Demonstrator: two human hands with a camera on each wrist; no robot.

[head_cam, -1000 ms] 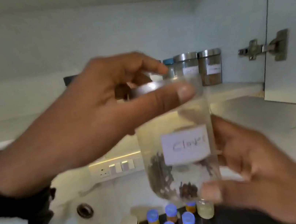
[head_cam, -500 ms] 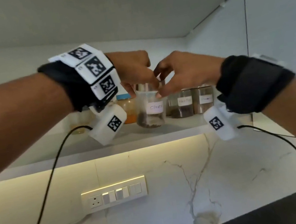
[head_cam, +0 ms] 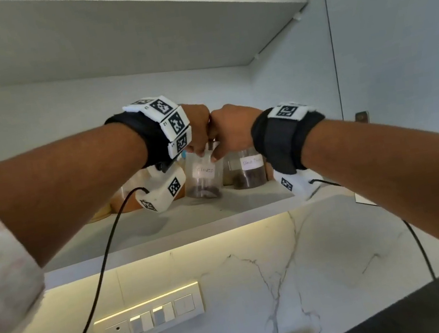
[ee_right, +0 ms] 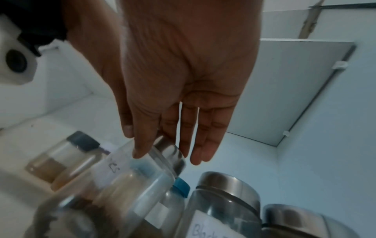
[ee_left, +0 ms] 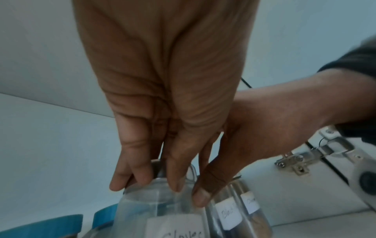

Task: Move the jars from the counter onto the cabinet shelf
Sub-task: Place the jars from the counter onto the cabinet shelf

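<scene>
The clear cloves jar [head_cam: 205,181] with a steel lid and white label stands at the middle of the lower cabinet shelf [head_cam: 219,213]. My left hand [head_cam: 200,138] grips its top from above, fingers curled over the lid and shoulder [ee_left: 146,185]. My right hand [head_cam: 226,142] meets it from the right, thumb on the jar's shoulder [ee_left: 203,194] and fingers behind the lid [ee_right: 167,154]. The jar [ee_right: 126,185] looks slightly tilted in the right wrist view. I cannot tell whether its base rests fully on the shelf.
A black pepper jar [head_cam: 250,170] and another steel-lidded jar [ee_right: 295,222] stand just right of it. Blue-lidded jars [ee_left: 50,225] and an orange-filled jar [head_cam: 131,192] sit left and behind. The upper shelf [head_cam: 136,36] hangs overhead. A switch panel [head_cam: 149,316] and dark counter [head_cam: 432,305] lie below.
Both hands have raised the cloves jar from in front of me into the cabinet. Since half a second ago it sits lower and deeper on the shelf, with the hands closer together.
</scene>
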